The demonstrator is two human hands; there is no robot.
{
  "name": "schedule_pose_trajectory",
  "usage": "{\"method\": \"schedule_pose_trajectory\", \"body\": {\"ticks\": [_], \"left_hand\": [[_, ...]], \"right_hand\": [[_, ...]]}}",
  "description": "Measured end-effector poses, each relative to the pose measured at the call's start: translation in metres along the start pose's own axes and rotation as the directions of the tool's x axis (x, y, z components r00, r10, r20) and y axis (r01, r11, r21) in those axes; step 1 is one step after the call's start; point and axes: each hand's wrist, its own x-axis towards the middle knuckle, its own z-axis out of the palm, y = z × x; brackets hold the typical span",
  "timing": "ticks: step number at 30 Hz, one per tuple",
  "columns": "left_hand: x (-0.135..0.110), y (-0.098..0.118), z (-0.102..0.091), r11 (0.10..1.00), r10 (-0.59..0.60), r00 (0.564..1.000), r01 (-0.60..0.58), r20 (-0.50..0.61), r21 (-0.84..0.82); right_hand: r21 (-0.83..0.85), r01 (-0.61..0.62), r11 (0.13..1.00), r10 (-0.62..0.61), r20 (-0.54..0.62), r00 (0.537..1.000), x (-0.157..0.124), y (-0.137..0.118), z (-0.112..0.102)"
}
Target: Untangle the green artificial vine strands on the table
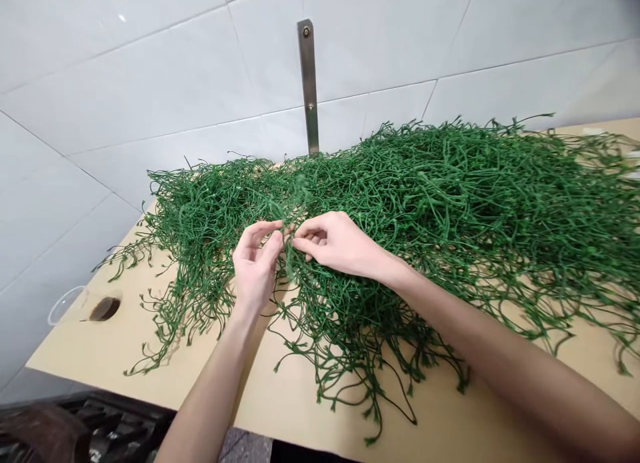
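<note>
Both hands meet in front of a big tangled pile of thin green plastic-looking stems [450,183]. Between the fingertips is a green sprig [289,266], blurred by motion. My left hand [254,263] pinches it from the left with thumb and forefinger. On the other side, my right hand [340,244] has its thumb and fingers closed at the sprig. Just where the fingertips grip is partly hidden. Loose stems with small forked tips hang out of the pile below the hands.
The pale wooden table [150,376] stands against a white tiled wall [150,70]. A metal bracket [309,83] is fixed upright there. At the left edge are a round dark-brown spot [105,308] and a clear rounded object [67,305]. A dark crate-like thing [105,426] sits below.
</note>
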Motion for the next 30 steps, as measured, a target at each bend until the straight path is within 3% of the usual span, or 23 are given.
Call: {"method": "schedule_pose_trajectory", "body": {"ticks": [5, 11, 16, 20, 27, 30], "left_hand": [[-0.001, -0.001, -0.001, 0.983, 0.065, 0.998, -0.063, -0.006, 0.173], [-0.004, -0.002, -0.004, 0.869, 0.238, 0.971, -0.224, 0.023, 0.441], [-0.005, 0.000, -0.004, 0.889, 0.110, 0.986, -0.152, 0.122, 0.432], [-0.006, -0.003, -0.003, 0.916, 0.147, 0.980, -0.186, 0.134, 0.356], [-0.006, -0.004, -0.005, 0.867, 0.212, 0.946, -0.298, 0.246, 0.399], [-0.005, 0.003, -0.004, 0.886, 0.167, 0.955, -0.254, 0.244, 0.389]], "right_hand": [[0.131, -0.068, 0.989, 0.065, 0.029, 0.997, 0.000, 0.005, 0.001], [0.269, -0.139, 0.953, 0.134, 0.036, 0.990, 0.001, 0.004, 0.003], [0.343, -0.173, 0.923, 0.163, 0.058, 0.985, 0.004, 0.006, 0.003], [0.426, -0.227, 0.876, 0.216, 0.076, 0.974, 0.005, 0.008, 0.003], [0.182, -0.101, 0.978, 0.094, 0.043, 0.995, 0.003, 0.008, -0.004], [0.097, -0.048, 0.994, 0.045, 0.039, 0.998, 0.003, 0.007, -0.009]]}}
